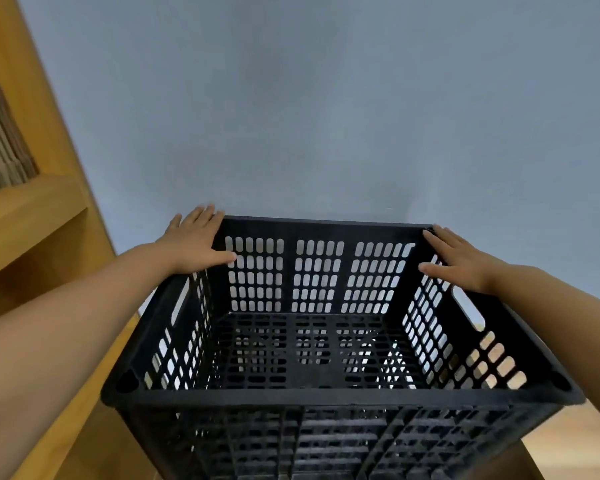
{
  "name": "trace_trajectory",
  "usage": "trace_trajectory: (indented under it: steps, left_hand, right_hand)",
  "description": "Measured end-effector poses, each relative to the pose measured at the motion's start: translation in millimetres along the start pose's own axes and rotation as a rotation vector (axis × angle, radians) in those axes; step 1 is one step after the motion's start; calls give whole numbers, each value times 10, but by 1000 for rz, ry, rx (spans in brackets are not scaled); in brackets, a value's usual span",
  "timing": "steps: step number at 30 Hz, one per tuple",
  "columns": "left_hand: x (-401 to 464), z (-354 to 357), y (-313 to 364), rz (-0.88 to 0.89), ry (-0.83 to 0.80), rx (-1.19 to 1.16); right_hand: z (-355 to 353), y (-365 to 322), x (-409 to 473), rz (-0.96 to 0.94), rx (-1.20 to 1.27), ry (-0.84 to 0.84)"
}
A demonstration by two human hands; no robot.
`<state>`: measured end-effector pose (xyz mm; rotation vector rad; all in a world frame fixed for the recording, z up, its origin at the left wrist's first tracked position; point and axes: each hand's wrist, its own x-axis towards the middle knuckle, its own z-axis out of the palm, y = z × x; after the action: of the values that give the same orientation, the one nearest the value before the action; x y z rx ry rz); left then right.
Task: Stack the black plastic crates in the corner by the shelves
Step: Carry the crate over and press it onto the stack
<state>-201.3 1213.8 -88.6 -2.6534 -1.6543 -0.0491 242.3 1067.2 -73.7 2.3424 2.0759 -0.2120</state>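
the top crate (326,341) fills the lower middle of the frame, sitting on at least one more black crate (326,441) whose slotted wall shows beneath its near rim. the stack stands against the blue-grey wall (326,98), with the wooden shelves (32,209) running up the left side of the frame, so it looks already in the corner.

the left hand (194,240) lies flat on the far left corner of the rim, fingers straight and spread, thumb reaching inside the wall. the right hand (454,258) does the same on the far right side rim, fingers straight, thumb inward. neither curls round anything; both press or steady rather than grip.

the crate is moulded hard plastic, matte black, with rows of rounded slots through every wall and a gridded floor with diagonal ribs. the rim is thick and flat, with round sockets at the near corners that probably help seat one crate on another. empty and so perforated, it should be light for its bulk, stiff enough not to sag, and not fragile. the matte surface should not slip much. the long handle slots in the left and right walls, just below the rim, look like the best place to take hold for lifting; flat palms on the rim suit nudging it square.

some ribbed cardboard (0,140) stands on the shelf at upper left.
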Motion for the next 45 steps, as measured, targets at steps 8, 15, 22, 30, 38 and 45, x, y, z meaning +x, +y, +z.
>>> trace_trajectory:
  steps: [8, 15, 22, 30, 38, 45]
  left_hand:
    - [203, -2, -12, 52, -65, 30]
    - [217, -45, 176, 59, -44, 124]
    - [754, -76, 1773, 367, 19, 102]
    - [982, 225, 2396, 289, 83, 163]
    - [730, 166, 2482, 237, -29, 172]
    - [-288, 31, 2137, 353, 59, 120]
  right_hand:
    - [-2, 49, 378, -20, -39, 22]
    - [32, 101, 365, -40, -64, 50]
    - [34, 121, 345, -36, -74, 72]
    - [46, 132, 371, -43, -36, 90]
    - [59, 169, 342, -60, 18, 110]
    - [3, 31, -198, -32, 47, 393]
